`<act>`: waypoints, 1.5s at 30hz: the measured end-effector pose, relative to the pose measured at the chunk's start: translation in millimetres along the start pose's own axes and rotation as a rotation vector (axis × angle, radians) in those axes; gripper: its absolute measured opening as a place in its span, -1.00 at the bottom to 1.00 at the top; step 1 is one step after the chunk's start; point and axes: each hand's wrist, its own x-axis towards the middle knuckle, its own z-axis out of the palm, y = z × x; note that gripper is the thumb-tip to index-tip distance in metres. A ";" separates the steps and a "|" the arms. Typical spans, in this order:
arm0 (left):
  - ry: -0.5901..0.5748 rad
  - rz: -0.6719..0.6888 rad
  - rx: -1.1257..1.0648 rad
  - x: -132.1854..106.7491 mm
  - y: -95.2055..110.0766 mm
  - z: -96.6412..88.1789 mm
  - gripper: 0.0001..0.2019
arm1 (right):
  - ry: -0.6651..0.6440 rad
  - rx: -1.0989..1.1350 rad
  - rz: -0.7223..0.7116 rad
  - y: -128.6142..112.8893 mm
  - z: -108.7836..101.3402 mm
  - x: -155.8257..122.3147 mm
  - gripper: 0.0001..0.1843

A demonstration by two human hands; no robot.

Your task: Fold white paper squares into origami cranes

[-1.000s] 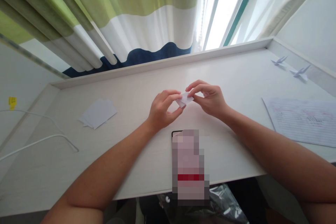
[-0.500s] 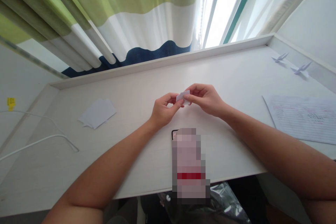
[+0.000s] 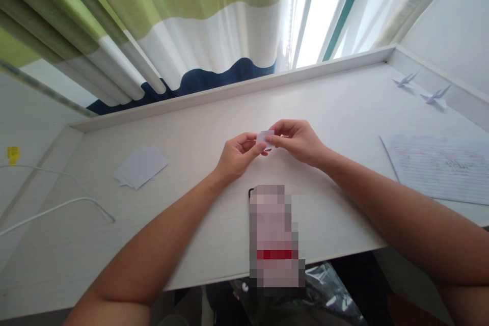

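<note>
Head view: left hand (image 3: 237,155) and right hand (image 3: 300,141) both pinch small folded paper (image 3: 264,137) at fingertips, over worktop (image 3: 336,112) centre, 12 o'clock of phone (image 3: 273,234). Risk: uneven pinch could skew crease; slip could drop piece.

Both bare forearms come in from the near left and near right and converge at the middle. The left hand (image 3: 236,155) pinches thumb against forefinger, its other fingers curled. The right hand (image 3: 300,141) meets it fingertip to fingertip, likewise pinched.
</note>
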 end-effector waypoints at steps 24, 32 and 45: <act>0.173 0.128 0.544 0.8 -12.2 -2.5 -0.96 | 0.019 -0.372 -0.024 9.4 2.3 1.0 -0.91; 0.144 0.275 0.837 3.3 -23.1 -6.6 -0.94 | -0.087 -0.538 -0.137 17.7 -6.8 5.0 -0.88; 0.168 0.164 0.924 0.5 -15.6 -3.2 -0.93 | -0.108 -0.646 -0.039 13.5 -12.2 5.8 -0.94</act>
